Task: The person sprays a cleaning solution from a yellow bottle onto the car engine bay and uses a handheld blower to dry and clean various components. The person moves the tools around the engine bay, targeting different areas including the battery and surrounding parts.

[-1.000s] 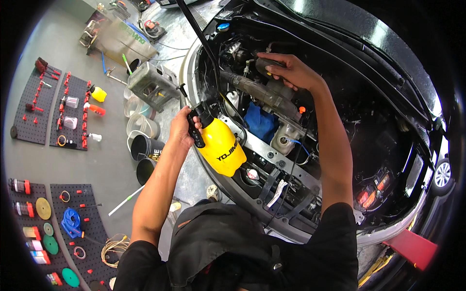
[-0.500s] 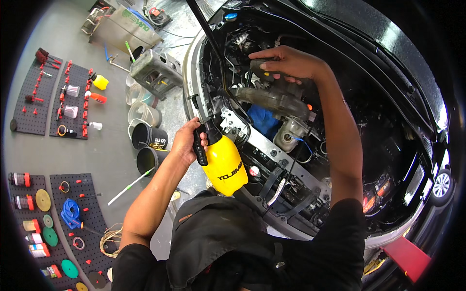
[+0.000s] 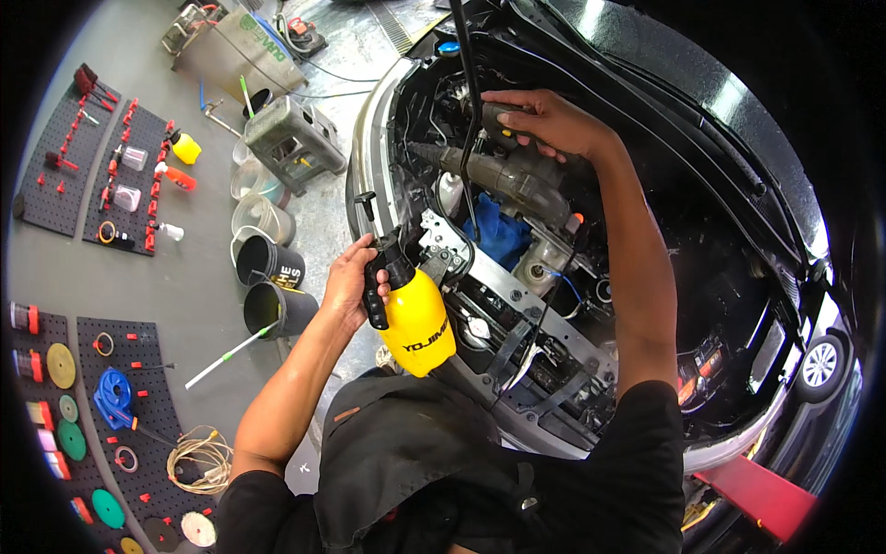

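My left hand (image 3: 351, 284) grips the black handle of a yellow pump sprayer (image 3: 420, 323), fingers wrapped round it. The sprayer tilts beside the front edge of an open car engine bay, its black plunger knob raised. Over the far part of the bay, my right hand (image 3: 563, 127) is closed on a dark handheld object (image 3: 498, 117) with a small yellow mark; its kind cannot be made out. Below that hand lies a ribbed grey air duct (image 3: 521, 180). A blue cloth (image 3: 498, 233) is tucked among the engine parts, next to a pale reservoir (image 3: 540, 268).
A black prop rod (image 3: 469, 74) crosses the bay's left side. Several buckets (image 3: 277, 309) and a grey step stool (image 3: 293, 138) stand at left. Pegboards (image 3: 125, 369) hold pads, bottles and a blue tool. A red lift arm (image 3: 761, 499) sits at lower right.
The view has shifted a little, and the prop rod appears farther right. The sprayer stands slightly more upright in my left hand. My right hand still holds the dark object over the engine.
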Demonstrator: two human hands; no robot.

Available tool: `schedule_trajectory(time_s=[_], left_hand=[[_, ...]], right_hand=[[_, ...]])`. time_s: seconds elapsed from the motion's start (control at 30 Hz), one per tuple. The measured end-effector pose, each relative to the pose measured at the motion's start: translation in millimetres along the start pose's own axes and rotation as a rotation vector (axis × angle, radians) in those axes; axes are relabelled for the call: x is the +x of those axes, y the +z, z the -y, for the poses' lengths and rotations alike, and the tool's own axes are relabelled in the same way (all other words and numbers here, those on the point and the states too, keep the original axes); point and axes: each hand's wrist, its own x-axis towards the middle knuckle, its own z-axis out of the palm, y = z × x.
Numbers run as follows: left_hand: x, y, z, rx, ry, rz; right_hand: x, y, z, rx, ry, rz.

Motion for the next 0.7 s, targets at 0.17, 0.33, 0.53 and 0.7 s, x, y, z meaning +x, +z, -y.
schedule_trajectory(time_s=[0.17,0.33,0.53,0.7], left_hand=[[-18.3,-16.9,13.9,-0.016,0.067,-0.009],[-44.9,-31.4,21.5,0.096,0.156,0.050],[-55.1,-57.1,42.7,0.174,0.191,0.113],[-51.3,-72.8,40.9,0.191,0.229,0.136]], right_hand=[[-0.7,-6.1,11.3,-0.018,0.059,0.091],[0.5,-25.5,39.9,-0.127,0.122,0.297],[17.6,-11.4,45.6,-0.107,0.038,0.122],[32.6,2.2,39.6,-0.117,0.028,0.038]])
